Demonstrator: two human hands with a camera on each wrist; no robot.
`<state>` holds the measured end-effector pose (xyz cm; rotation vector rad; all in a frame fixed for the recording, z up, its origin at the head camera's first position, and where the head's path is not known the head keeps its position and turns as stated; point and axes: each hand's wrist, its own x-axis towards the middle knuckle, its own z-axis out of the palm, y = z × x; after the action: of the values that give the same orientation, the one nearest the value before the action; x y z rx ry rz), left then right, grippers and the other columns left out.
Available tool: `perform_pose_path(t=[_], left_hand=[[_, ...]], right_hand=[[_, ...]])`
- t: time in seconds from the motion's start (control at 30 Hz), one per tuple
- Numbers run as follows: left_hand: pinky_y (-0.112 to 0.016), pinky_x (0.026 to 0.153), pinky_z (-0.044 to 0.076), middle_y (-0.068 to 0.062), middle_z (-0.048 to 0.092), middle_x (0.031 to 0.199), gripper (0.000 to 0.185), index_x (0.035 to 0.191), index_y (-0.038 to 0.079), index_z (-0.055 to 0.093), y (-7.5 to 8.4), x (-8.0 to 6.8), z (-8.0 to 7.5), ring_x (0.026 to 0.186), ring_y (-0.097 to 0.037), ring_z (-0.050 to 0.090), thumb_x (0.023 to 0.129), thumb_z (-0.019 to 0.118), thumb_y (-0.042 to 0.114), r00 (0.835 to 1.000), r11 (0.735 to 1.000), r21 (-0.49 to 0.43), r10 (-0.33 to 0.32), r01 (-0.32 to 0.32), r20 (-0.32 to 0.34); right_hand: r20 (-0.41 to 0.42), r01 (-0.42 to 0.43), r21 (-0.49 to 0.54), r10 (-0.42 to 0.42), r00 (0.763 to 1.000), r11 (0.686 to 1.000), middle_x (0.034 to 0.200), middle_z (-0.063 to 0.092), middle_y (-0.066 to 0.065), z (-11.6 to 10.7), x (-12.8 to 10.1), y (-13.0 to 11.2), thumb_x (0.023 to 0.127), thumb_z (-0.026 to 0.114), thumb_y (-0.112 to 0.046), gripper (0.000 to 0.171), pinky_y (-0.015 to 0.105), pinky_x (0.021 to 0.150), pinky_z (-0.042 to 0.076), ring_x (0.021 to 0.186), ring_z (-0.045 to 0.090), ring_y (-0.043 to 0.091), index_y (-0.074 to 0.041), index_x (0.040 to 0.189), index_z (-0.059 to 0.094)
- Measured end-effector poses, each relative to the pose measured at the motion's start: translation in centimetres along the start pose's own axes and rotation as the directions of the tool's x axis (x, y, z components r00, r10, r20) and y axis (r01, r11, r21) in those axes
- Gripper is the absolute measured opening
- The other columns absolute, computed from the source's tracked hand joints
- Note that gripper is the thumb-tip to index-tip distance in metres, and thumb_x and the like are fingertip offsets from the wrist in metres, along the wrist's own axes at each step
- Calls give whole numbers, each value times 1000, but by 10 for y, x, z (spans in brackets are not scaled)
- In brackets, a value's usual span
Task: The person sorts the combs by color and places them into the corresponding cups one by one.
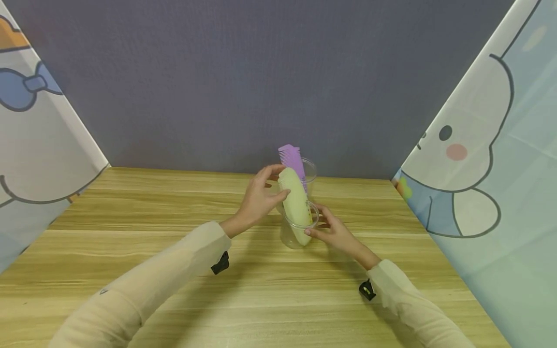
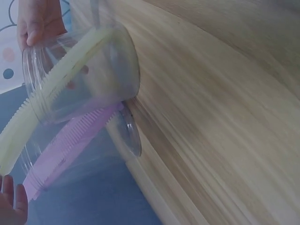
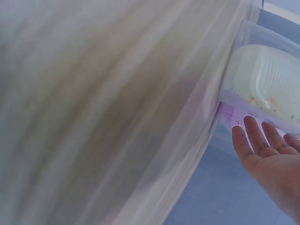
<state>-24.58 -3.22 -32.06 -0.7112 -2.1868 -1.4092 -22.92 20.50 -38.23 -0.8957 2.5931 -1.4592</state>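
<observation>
A pale yellow-green comb [image 1: 295, 200] stands tilted inside a clear plastic cup [image 1: 289, 237], its upper end out over the rim. My left hand [image 1: 261, 195] holds that upper end between thumb and fingers; in the left wrist view only some fingers of this hand [image 2: 10, 204] show beside the comb [image 2: 18, 133]. On the other side, my right hand [image 1: 337, 234] grips the cup near its rim, thumb on the near side and fingers at the far side. The right wrist view shows these fingers [image 3: 257, 136] spread along the cup wall.
Right behind the first cup stands a second clear cup [image 1: 310, 170] with a purple comb [image 1: 292, 158] leaning in it. Both are on a wood-grain table [image 1: 174, 203]. A dark panel [image 1: 243, 87] rises at the back, and cartoon-printed sheets [image 1: 526, 193] flank the sides.
</observation>
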Motion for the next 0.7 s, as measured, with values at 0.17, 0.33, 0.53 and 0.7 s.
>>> perform_pose_path(t=[0.17, 0.33, 0.53, 0.7], left_hand=[[-46, 86, 47, -5, 56, 122, 54, 125, 10, 50, -2, -4, -12, 106, -24, 55, 76, 72, 14, 1000, 1000, 20, -9, 9, 30], [-47, 89, 45, -6, 52, 126, 62, 130, 13, 45, -10, -11, -36, 112, -24, 50, 75, 75, 18, 996, 999, 38, -41, 38, 84], [-52, 93, 41, -13, 43, 135, 76, 137, 12, 34, -25, -24, -77, 121, -30, 42, 74, 76, 17, 987, 991, 125, -71, 53, 146], [-58, 100, 31, -16, 34, 141, 84, 142, 14, 25, -39, -36, -116, 130, -36, 31, 75, 75, 21, 982, 964, 260, -95, 49, 166]], right_hand=[[-7, -11, -24, 11, 1000, 1000, 136, 40, 22, -4, 1, -1, 84, 65, -15, 69, 53, 95, 42, 118, 45, 40, -5, 140, 27], [-47, 19, -33, -20, 999, 999, 138, 36, 22, -16, 2, -4, 85, 64, -10, 67, 59, 96, 36, 122, 39, 44, -6, 140, 26], [-128, 44, -81, -54, 990, 996, 143, 29, 22, -43, 3, -11, 86, 61, -7, 63, 62, 97, 33, 127, 33, 44, -6, 140, 27], [-215, 18, -206, -63, 975, 978, 146, 24, 20, -69, 2, -14, 87, 60, -10, 65, 64, 97, 30, 132, 26, 42, -7, 142, 26]])
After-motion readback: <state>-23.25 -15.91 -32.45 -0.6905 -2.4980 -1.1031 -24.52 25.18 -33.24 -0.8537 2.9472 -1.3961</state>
